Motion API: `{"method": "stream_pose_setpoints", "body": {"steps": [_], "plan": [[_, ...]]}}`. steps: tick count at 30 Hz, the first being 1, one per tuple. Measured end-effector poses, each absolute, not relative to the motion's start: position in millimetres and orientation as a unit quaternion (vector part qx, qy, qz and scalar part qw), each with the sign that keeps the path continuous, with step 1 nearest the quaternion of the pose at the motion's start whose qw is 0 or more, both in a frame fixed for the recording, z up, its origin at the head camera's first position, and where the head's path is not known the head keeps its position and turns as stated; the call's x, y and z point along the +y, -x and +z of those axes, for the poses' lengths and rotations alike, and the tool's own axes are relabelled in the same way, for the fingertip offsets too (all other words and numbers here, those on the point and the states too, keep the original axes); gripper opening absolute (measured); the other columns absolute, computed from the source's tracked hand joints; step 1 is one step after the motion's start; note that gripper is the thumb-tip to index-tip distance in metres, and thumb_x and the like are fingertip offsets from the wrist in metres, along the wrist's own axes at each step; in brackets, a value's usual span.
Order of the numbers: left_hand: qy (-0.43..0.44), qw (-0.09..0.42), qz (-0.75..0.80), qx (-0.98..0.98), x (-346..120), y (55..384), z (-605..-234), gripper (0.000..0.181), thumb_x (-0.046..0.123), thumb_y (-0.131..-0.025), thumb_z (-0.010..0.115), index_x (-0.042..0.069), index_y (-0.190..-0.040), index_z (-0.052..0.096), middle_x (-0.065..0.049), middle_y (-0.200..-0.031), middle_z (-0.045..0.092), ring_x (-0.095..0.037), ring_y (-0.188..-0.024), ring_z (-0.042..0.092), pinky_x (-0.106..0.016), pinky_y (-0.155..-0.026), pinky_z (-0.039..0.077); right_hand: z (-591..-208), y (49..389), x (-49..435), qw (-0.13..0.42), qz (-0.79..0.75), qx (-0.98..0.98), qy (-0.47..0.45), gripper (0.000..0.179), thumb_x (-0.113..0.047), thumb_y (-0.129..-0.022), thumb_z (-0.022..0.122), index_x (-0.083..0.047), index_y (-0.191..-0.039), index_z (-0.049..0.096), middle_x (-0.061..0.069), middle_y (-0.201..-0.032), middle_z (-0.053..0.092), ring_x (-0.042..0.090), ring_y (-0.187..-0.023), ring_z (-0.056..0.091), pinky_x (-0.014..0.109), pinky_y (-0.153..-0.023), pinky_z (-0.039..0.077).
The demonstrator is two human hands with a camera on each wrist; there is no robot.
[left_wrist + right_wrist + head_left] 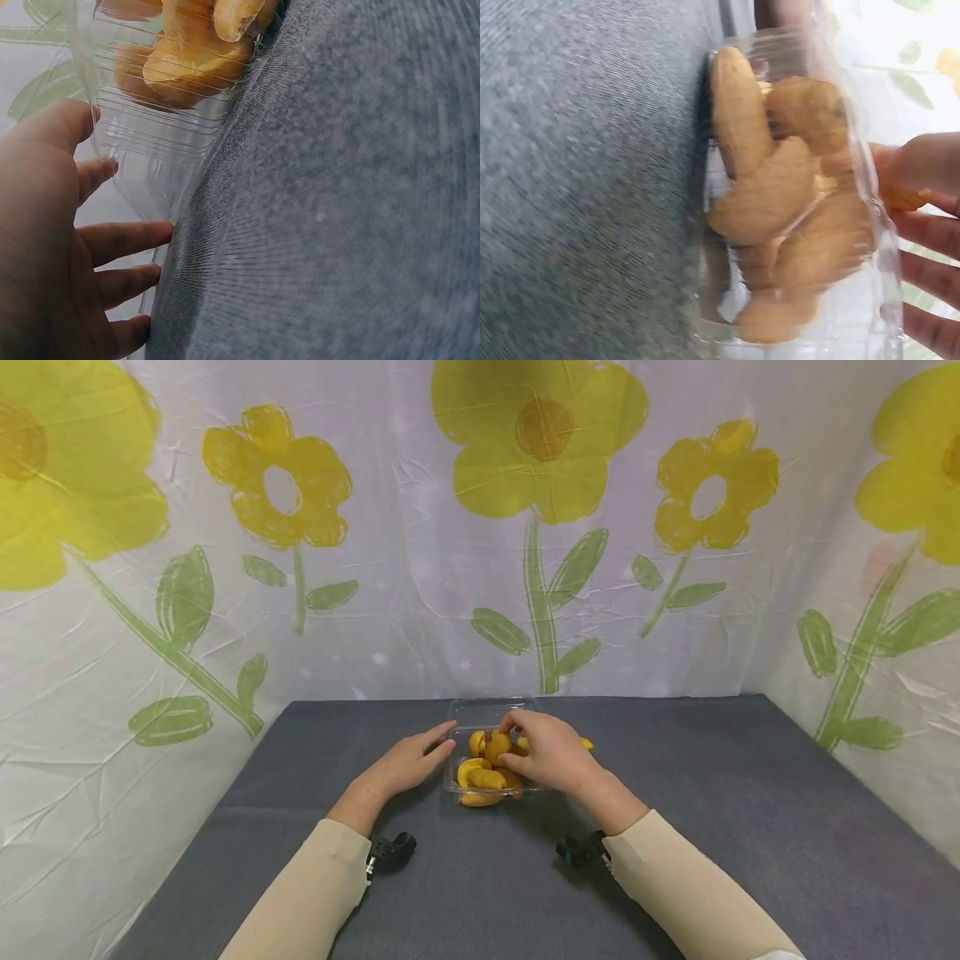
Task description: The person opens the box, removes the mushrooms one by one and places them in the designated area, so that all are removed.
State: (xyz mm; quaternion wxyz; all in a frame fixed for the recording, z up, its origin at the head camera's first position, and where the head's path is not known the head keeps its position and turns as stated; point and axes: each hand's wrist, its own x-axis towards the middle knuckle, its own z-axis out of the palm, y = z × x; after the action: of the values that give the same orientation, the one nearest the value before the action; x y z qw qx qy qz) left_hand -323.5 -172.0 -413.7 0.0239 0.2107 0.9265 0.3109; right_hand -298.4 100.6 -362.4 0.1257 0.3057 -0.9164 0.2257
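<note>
A clear plastic clamshell box (450, 779) stands in the middle of the dark table, holding several golden-brown pieces that look like small baked pastries (487, 779). Over its far part my right hand (555, 753) pinches one rounded piece (498, 747) between thumb and fingers. In the right wrist view, that piece (907, 196) shows at the box's upper rim, partly behind the clear wall. My left hand (408, 762) is at the box's left side with fingers extended. The left wrist view shows those fingertips (161, 232) right at the clear plastic.
The box's clear lid (491, 710) stands open at the back. A bit of yellow (587, 743) shows just past the right hand. Black wrist devices (393, 852) sit on both wrists. A flower-printed curtain (405, 635) hangs along the table's back and sides.
</note>
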Motion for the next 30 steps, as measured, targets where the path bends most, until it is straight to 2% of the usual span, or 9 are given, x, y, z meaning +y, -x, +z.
{"method": "stream_pose_setpoints", "body": {"steps": [5, 11, 18, 21, 25, 30], "plan": [[-0.212, 0.024, 0.316, 0.925, -171.7, 323.6, -413.7, 0.059, 0.044, -0.111, 0.043, 0.02, -0.164, 0.032, -0.014, -0.153, 0.049, -0.037, -0.14, 0.046, -0.061, -0.113, 0.035, -353.4, 299.6, 108.8, 0.131, 0.242, -0.916, -0.292, 0.03, -0.032, -0.091, 0.082, -0.019, -0.115, 0.069, -0.004, -0.109, 0.07, 0.025, -0.108, 0.067, 0.045, -0.09, 0.056], [-0.213, 0.025, 0.316, 0.924, -171.9, 323.9, -412.8, 0.058, 0.041, -0.112, 0.044, 0.019, -0.164, 0.031, -0.015, -0.154, 0.049, -0.037, -0.14, 0.046, -0.061, -0.113, 0.035, -344.1, 302.2, 121.9, 0.135, 0.251, -0.92, -0.269, 0.035, -0.039, -0.096, 0.075, -0.018, -0.123, 0.069, -0.003, -0.114, 0.069, 0.024, -0.105, 0.065, 0.044, -0.086, 0.055], [-0.209, 0.028, 0.317, 0.925, -172.3, 323.9, -414.4, 0.058, 0.041, -0.112, 0.044, 0.02, -0.164, 0.031, -0.014, -0.154, 0.049, -0.037, -0.141, 0.046, -0.062, -0.113, 0.034, -336.8, 305.1, 135.4, 0.124, 0.27, -0.913, -0.279, 0.038, -0.037, -0.099, 0.068, -0.017, -0.132, 0.068, -0.003, -0.119, 0.07, 0.019, -0.101, 0.063, 0.043, -0.083, 0.054], [-0.209, 0.026, 0.318, 0.924, -172.3, 324.2, -415.0, 0.057, 0.039, -0.112, 0.044, 0.019, -0.164, 0.032, -0.014, -0.154, 0.049, -0.037, -0.141, 0.046, -0.062, -0.113, 0.035, -335.0, 306.5, 140.6, 0.124, 0.274, -0.906, -0.297, 0.038, -0.034, -0.101, 0.067, -0.017, -0.135, 0.068, -0.003, -0.121, 0.07, 0.021, -0.1, 0.064, 0.043, -0.083, 0.053], [-0.211, 0.025, 0.317, 0.924, -172.3, 324.5, -414.9, 0.057, 0.039, -0.112, 0.044, 0.019, -0.164, 0.032, -0.015, -0.154, 0.049, -0.037, -0.14, 0.047, -0.062, -0.113, 0.036, -333.0, 308.4, 146.6, 0.114, 0.274, -0.901, -0.317, 0.036, -0.032, -0.102, 0.066, -0.015, -0.134, 0.07, -0.001, -0.122, 0.071, 0.024, -0.098, 0.064, 0.041, -0.081, 0.053], [-0.208, 0.025, 0.315, 0.926, -171.8, 324.9, -414.3, 0.058, 0.041, -0.112, 0.044, 0.02, -0.164, 0.032, -0.014, -0.154, 0.049, -0.037, -0.14, 0.047, -0.062, -0.112, 0.036, -328.4, 309.4, 153.6, 0.085, 0.264, -0.907, -0.317, 0.036, -0.037, -0.1, 0.068, -0.015, -0.128, 0.073, -0.004, -0.112, 0.071, 0.015, -0.089, 0.062, 0.038, -0.077, 0.053]]}}
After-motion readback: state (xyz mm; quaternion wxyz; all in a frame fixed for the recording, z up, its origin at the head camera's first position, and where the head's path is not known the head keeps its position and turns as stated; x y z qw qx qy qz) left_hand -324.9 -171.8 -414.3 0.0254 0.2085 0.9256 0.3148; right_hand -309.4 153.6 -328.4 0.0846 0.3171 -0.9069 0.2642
